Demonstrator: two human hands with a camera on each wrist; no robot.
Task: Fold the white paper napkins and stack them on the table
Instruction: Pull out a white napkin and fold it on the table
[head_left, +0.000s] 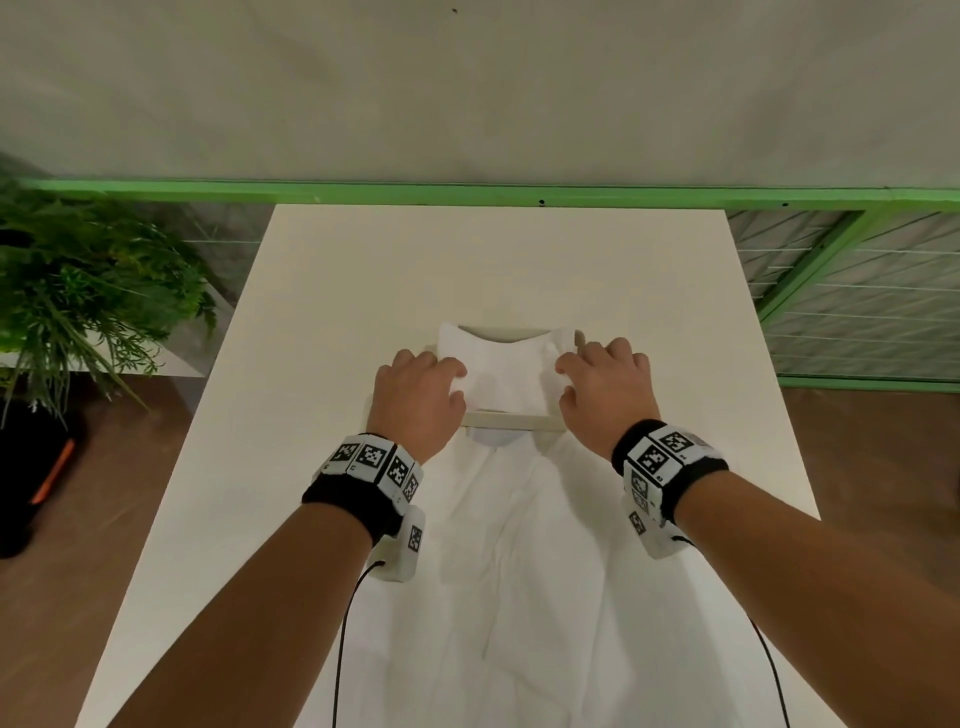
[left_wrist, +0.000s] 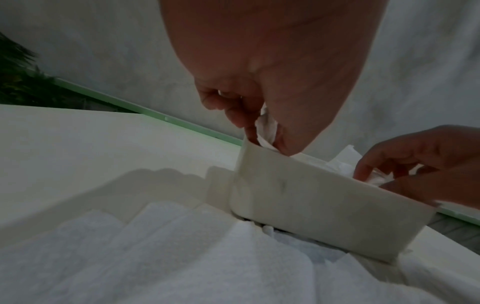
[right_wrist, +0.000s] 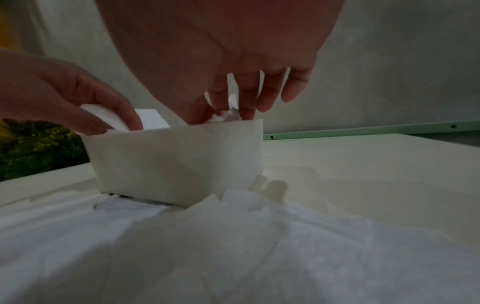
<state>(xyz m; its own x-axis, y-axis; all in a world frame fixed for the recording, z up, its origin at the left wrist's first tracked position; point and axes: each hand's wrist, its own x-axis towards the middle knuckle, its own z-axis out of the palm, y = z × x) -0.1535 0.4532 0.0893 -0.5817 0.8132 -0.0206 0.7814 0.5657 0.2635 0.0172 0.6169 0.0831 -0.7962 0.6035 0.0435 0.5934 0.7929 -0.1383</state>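
Nearest the person, loose white paper napkins (head_left: 519, 561) lie spread and rumpled across the near half of the counter (head_left: 332, 291), overlapping one another and reaching right up to the foot of a white napkin holder (left_wrist: 311, 205). None of these looks neatly folded, and no tidy stack is visible, so the task seems to be at an early stage.

Just beyond them stands the holder, an upright white box with a napkin (head_left: 498, 364) rising out of its open top. Both hands are at it. The left hand (head_left: 415, 395) has its fingers curled, pinching the left edge of that napkin at the holder's rim; the left wrist view shows paper caught between thumb and fingers. The right hand (head_left: 602, 384) pinches the right edge the same way, with thumb and first fingers on the paper while its outer fingers hang free, as the right wrist view shows.

The step in hand appears to be drawing a fresh napkin out of the holder. The next move likely calls for an even upward pull at both sides, since thin paper tears if one side leads, then laying it flat for folding.

Farther off, a green rail (head_left: 467, 193) runs behind the counter, with a leafy plant (head_left: 88, 291) at the left.
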